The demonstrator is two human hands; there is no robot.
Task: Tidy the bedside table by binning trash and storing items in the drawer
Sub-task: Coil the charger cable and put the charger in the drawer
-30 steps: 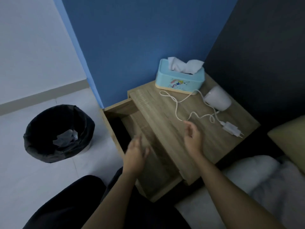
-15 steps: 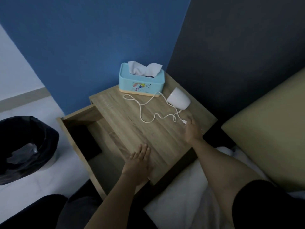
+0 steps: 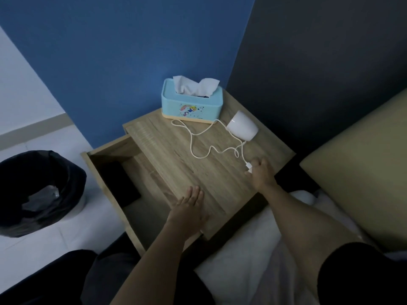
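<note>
Right hand (image 3: 262,175): fingers curled around white charger plug (image 3: 249,167).
Left hand (image 3: 189,205): flat, fingers spread, on woodgrain surface (image 3: 176,155).
Cable (image 3: 198,142): thin, looped, beyond right hand.

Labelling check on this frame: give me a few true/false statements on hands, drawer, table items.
1. The drawer is open. True.
2. The right hand is closing on the charger plug. True.
3. The left hand grips the tissue box. False: it lies flat on the bedside table top.
4. The white cup stands upright. False: it lies on its side.
5. The bin is on the table. False: on the floor.
</note>
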